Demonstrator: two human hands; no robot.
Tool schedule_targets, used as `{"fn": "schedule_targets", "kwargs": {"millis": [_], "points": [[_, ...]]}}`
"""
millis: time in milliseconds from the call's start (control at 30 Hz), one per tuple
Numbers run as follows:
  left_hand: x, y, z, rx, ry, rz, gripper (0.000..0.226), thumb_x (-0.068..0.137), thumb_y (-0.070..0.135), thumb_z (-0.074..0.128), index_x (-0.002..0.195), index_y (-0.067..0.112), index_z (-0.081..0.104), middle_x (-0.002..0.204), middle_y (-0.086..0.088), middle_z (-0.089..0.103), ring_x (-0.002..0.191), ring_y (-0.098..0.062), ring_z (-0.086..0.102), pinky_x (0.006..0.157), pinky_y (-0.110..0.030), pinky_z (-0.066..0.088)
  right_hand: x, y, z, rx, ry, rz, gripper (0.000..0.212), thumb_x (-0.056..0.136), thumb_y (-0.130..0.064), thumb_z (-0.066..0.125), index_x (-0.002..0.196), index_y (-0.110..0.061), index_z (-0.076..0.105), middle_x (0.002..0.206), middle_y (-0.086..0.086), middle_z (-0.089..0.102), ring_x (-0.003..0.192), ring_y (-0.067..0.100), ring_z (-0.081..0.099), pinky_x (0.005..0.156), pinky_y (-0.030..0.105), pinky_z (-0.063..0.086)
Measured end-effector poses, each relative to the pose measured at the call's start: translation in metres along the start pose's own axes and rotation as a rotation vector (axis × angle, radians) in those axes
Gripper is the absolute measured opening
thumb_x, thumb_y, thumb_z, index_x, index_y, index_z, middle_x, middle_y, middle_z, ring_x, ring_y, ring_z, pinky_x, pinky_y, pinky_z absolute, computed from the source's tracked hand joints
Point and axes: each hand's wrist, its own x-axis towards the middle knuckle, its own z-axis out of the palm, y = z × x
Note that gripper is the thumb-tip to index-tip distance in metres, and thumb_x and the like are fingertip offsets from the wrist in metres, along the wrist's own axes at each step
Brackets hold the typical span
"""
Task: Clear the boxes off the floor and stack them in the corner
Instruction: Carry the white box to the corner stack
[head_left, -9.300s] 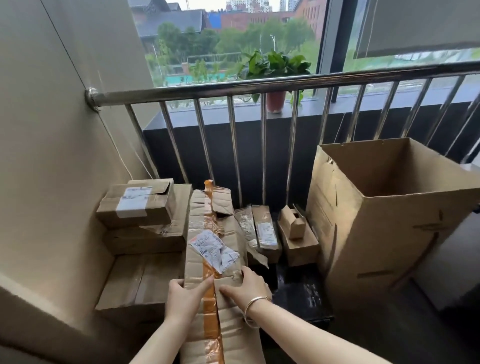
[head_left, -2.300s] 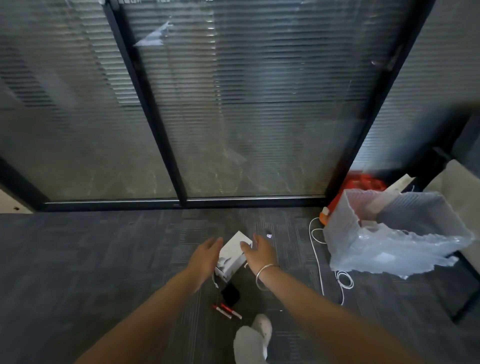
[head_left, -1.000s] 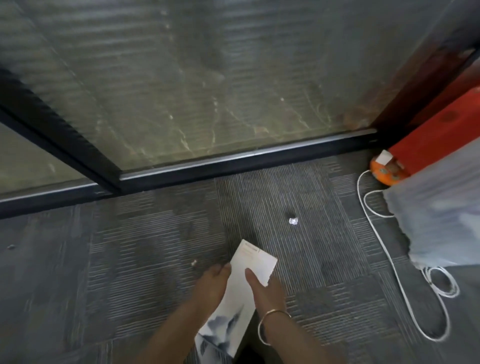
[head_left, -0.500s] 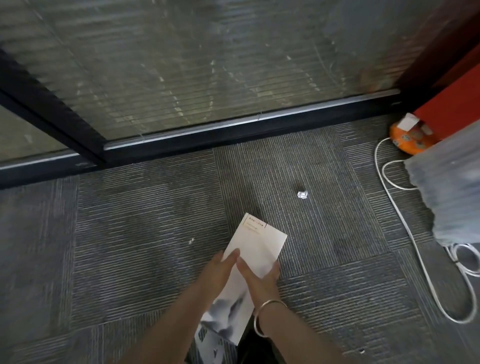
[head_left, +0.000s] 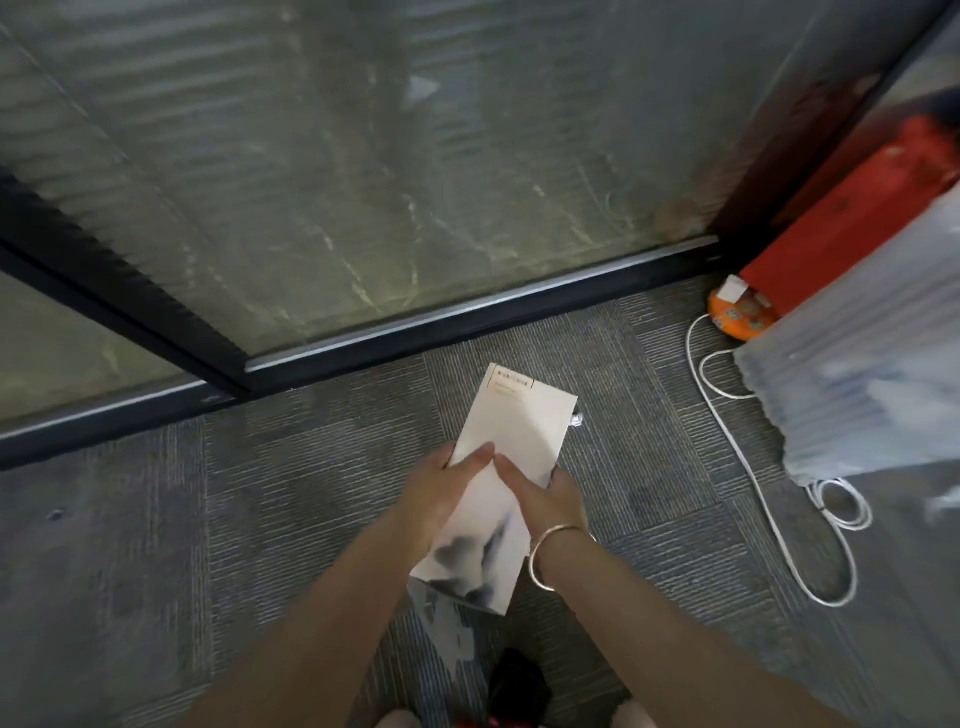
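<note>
A long white box (head_left: 514, 431) with a grey ink-wash print near its lower end is lifted above the grey carpet. My left hand (head_left: 441, 488) grips its left edge, thumb lying on the top face. My right hand (head_left: 545, 493), with a silver bangle on the wrist, grips its right edge, thumb on top and fingers underneath. The far end of the box points toward the glass door. A second printed surface shows just below the box's near end.
A black-framed glass sliding door (head_left: 467, 322) runs across ahead. At right lie a looped white cable (head_left: 753, 467), an orange power strip (head_left: 740, 314), a red object (head_left: 852, 218) and a translucent plastic bag (head_left: 857, 374). A dark item (head_left: 517, 686) lies near my feet.
Both hands have raised the white box further off the carpet, and the view has swung so the door track sits closer. The grip on the box is the same.
</note>
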Motion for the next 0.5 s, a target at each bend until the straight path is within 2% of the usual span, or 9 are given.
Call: {"fn": "schedule_targets", "kwargs": {"millis": [133,233,333,433,500], "points": [[-0.056,0.072,-0.019,0.086,0.008,0.087,0.033,0.087,0.05,0.064,0.112,0.031,0.057,0.082,0.016,0.057,0.07,0.0,0.056,0.05,-0.013,0.04,-0.049,-0.073,-0.027,0.06,-0.016,-0.079,0.075,0.038,-0.067,0.079,0.101,-0.027,0.066,0.092,-0.007,0.074,0.088,0.019,0.071,0.086,0.045,0.056],[-0.11,0.123,-0.028,0.101,-0.039,0.151,0.038,0.083,0.052,0.067,0.115,0.032,0.059,0.09,0.015,0.064,0.08,-0.005,0.063,0.058,-0.018,0.046,-0.099,-0.13,-0.057,0.054,-0.002,-0.153,0.071,0.043,-0.068,0.078,0.102,-0.031,0.066,0.092,-0.008,0.074,0.088,0.018,0.07,0.086,0.044,0.056],[-0.164,0.171,-0.027,0.105,-0.088,0.236,0.046,0.074,0.06,0.071,0.114,0.04,0.061,0.107,0.009,0.07,0.091,-0.011,0.068,0.075,-0.025,0.055,-0.149,-0.18,-0.09,0.064,0.058,-0.234,0.063,0.049,-0.068,0.076,0.102,-0.036,0.066,0.09,-0.012,0.072,0.088,0.015,0.069,0.085,0.041,0.056],[-0.223,0.217,-0.018,0.147,-0.123,0.355,0.052,0.066,0.068,0.069,0.113,0.047,0.059,0.111,0.009,0.069,0.099,-0.015,0.068,0.092,-0.037,0.054,-0.201,-0.22,-0.133,0.118,0.138,-0.299,0.046,0.057,-0.061,0.077,0.096,-0.04,0.066,0.087,-0.016,0.072,0.089,0.011,0.068,0.088,0.039,0.054],[-0.259,0.246,-0.006,0.204,-0.143,0.436,0.074,0.055,0.08,0.063,0.12,0.046,0.058,0.115,0.008,0.068,0.105,-0.018,0.066,0.096,-0.041,0.052,-0.232,-0.24,-0.163,0.159,0.163,-0.336,0.051,0.052,-0.061,0.077,0.095,-0.038,0.066,0.088,-0.015,0.073,0.089,0.011,0.069,0.089,0.041,0.054]]}}
